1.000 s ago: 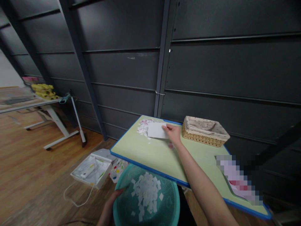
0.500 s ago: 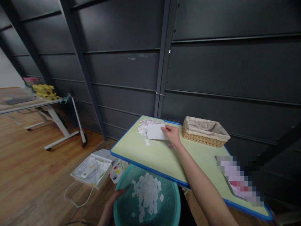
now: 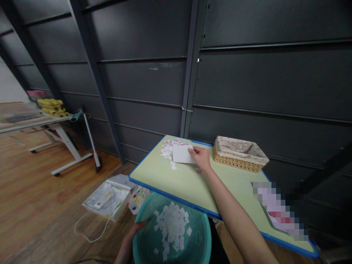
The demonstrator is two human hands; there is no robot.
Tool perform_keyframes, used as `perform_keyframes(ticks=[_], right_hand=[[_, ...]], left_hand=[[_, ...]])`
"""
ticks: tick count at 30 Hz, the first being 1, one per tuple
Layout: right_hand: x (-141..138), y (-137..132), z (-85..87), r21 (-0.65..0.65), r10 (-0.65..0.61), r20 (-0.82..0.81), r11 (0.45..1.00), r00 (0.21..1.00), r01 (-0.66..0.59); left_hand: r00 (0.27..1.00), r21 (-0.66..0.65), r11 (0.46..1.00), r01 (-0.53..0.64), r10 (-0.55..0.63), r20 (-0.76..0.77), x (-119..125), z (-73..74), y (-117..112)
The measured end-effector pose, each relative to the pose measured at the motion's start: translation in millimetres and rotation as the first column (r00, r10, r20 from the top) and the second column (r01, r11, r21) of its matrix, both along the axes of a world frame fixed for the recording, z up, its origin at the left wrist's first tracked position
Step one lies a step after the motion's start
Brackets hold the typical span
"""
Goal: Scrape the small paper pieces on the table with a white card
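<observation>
Between the thumb and fingers of my right hand [image 3: 201, 157] is a white card [image 3: 182, 154], pinched at its right end. It lies over or just above the near side of a heap of small paper pieces [image 3: 167, 148], white with some pink, on the pale yellow tabletop [image 3: 165, 179]. Below the table's front edge sits a green plastic basket [image 3: 208, 234] with many small white paper squares [image 3: 172, 223] in its bottom. My left hand [image 3: 137, 229] grips the basket's left rim, its thumb over the inside and its other fingers hidden.
A fabric-lined wicker basket [image 3: 239, 165] stands at the table's back right. A pixelated flat item [image 3: 280, 216] lies at its right end. On the floor to the left is an open white box [image 3: 107, 201] with a cable. A dark panelled wall [image 3: 145, 80] rises behind.
The card and my right hand have barely shifted. My left hand and the green basket stay as they were.
</observation>
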State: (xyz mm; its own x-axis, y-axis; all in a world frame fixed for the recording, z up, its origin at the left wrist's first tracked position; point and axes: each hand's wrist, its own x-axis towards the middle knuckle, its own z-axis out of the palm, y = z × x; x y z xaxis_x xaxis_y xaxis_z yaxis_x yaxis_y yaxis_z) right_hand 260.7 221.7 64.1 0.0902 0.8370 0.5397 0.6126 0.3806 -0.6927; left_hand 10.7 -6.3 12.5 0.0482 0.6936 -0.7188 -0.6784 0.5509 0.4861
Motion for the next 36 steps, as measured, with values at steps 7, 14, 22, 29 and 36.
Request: perform_keyframes(ticks=[7, 14, 22, 29, 36], right_hand=[[-1.8, 3.1, -6.9, 0.014, 0.037, -0.009, 0.999, 0.999, -0.037], [2.1, -2.1, 4.1, 0.009, -0.099, 0.134, 0.995, 0.986, 0.099], [28.2, -0.7, 19.0, -0.057, -0.212, 0.21, 0.972, 0.955, 0.228], [37.3, 3.2, 18.3, -0.145, -0.092, 0.073, 0.984, 0.993, 0.101], [35.8, 4.9, 13.6, -0.234, -0.019, -0.159, 0.972, 0.987, -0.019]], left_hand=[[1.0, 0.01, 1.0, 0.002, -0.002, -0.026, -5.2, -12.5, 2.9], [1.0, 0.022, 1.0, 0.003, -0.003, 0.0, -6.8, -15.9, 3.7], [1.0, 0.027, 1.0, -0.012, 0.013, -0.016, -3.1, -11.0, 1.3], [0.999, 0.017, 0.999, -0.036, 0.036, -0.034, -2.7, -6.0, 3.7], [1.0, 0.007, 1.0, -0.025, 0.025, -0.013, 1.5, 0.1, 2.8]])
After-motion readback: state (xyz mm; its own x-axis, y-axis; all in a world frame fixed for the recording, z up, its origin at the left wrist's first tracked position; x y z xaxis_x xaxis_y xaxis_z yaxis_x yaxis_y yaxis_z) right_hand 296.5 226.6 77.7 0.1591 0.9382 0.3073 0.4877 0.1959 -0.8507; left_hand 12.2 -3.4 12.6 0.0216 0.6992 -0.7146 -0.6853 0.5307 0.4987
